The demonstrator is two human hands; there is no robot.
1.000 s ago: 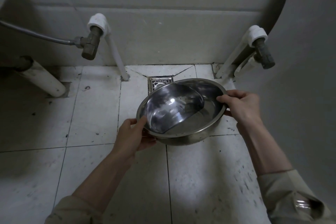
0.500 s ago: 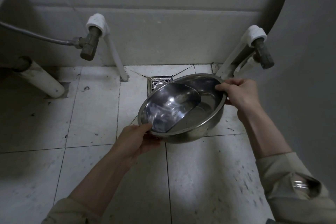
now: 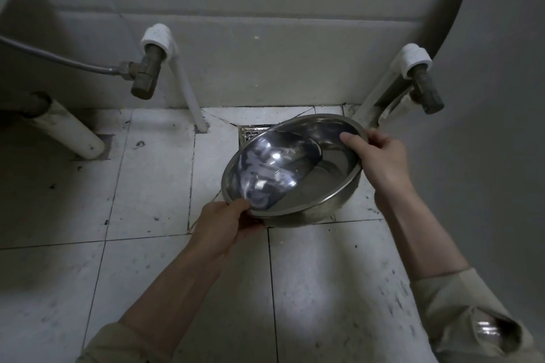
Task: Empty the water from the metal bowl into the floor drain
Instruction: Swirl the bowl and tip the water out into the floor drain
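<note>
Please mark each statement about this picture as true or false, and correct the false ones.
1. Both hands hold the metal bowl by its rim. True: the left hand grips the near edge, the right hand the far right edge.
2. The bowl rests flat on the floor. False: it is held tilted above the tiles.
3. The floor drain is fully uncovered. False: the bowl hides most of it.
4. Water is in the bowl. True: it pools toward the lower left side.
5. A hose joins the left valve. True.

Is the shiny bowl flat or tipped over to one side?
Tipped. The metal bowl leans toward the left hand, with the right hand holding the higher rim. Water pools on the low side.
</note>
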